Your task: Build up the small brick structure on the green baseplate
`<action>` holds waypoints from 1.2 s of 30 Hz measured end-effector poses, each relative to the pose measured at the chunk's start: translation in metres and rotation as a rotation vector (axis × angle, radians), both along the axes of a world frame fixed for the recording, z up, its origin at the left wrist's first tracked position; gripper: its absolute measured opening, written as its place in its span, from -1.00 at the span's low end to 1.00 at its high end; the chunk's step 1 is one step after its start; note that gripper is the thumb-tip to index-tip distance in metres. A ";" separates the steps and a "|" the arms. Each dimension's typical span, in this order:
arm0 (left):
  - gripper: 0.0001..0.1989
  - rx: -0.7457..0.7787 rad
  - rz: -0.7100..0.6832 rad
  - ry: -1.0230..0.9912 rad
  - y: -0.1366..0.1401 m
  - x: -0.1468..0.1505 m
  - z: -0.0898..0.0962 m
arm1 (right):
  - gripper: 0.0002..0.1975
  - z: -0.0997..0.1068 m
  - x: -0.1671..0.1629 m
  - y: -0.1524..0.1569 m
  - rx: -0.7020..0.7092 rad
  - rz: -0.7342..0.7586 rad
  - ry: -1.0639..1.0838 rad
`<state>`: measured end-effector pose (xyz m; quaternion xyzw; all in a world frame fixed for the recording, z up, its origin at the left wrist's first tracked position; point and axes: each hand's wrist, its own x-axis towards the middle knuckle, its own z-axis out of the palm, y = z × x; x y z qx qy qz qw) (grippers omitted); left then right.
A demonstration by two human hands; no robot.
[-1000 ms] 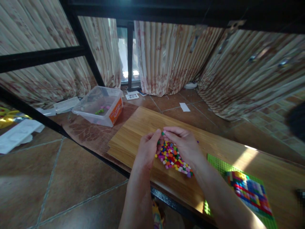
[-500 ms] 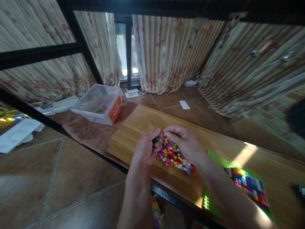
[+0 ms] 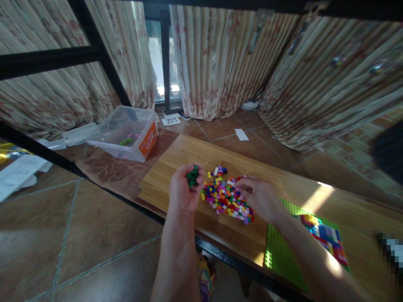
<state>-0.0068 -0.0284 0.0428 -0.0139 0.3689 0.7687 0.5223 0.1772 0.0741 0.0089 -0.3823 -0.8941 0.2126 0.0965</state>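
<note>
My left hand [image 3: 185, 189] is cupped palm up, its fingers curled round several dark green toy bricks [image 3: 193, 177]. It is just left of a pile of small multicoloured toy bricks [image 3: 225, 196] on the wooden tabletop. At the pile's right edge, my right hand [image 3: 256, 196] points left with thumb and fingers drawn together over the bricks. Whatever lies between those fingertips is too small to make out. Beneath my right forearm is a green baseplate [image 3: 277, 256], partly covered with a block of coloured bricks [image 3: 325, 235].
A clear plastic box [image 3: 126, 136] with an orange label and a few bricks inside stands at the back left on a brown mat [image 3: 103, 167]. A black frame bar [image 3: 229, 256] runs along the near table edge. Curtains [image 3: 217, 63] hang behind.
My hands were together above the pile and have moved apart. The left has turned palm up, showing the green bricks; the right has lowered to the pile's right side.
</note>
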 end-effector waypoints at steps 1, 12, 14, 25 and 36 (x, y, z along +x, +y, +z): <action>-0.91 -0.004 0.006 0.004 0.000 0.000 0.000 | -0.75 0.000 0.002 -0.001 -0.010 0.006 0.006; -0.92 -0.032 0.054 0.027 0.003 0.003 0.002 | -0.74 -0.003 -0.001 -0.024 -0.028 0.048 -0.125; -0.93 -0.033 0.060 0.032 0.003 0.004 0.002 | -0.75 -0.001 -0.002 -0.023 -0.020 0.053 -0.142; -0.92 -0.045 0.029 0.073 0.003 0.006 0.002 | -0.83 -0.007 0.002 -0.016 -0.090 0.055 -0.132; -0.91 -0.061 0.029 0.102 0.004 0.008 0.002 | -0.82 -0.006 0.005 -0.017 -0.130 -0.023 0.039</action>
